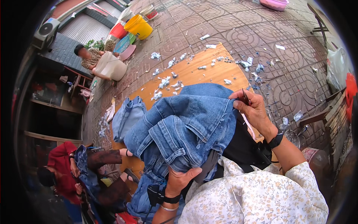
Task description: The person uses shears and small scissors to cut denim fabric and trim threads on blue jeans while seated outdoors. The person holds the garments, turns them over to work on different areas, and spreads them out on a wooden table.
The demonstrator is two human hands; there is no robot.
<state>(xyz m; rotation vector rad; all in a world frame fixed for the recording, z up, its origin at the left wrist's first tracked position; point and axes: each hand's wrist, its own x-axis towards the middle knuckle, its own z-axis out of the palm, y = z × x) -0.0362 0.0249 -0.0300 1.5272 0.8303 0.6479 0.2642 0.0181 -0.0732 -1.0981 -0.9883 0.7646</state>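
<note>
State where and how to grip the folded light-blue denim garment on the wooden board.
Probably pinch the folded light-blue denim garment by its left edge from the left: that edge lies exposed, while the held blue denim garment crowds its right side.

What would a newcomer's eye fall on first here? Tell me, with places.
Probably the blue denim garment at the centre, with the left hand at its lower edge and the right hand pinching its upper-right edge. Next, likely the pale crumpled scraps strewn over the wooden board and paving beyond it, then the bright yellow bucket at upper left.
</note>
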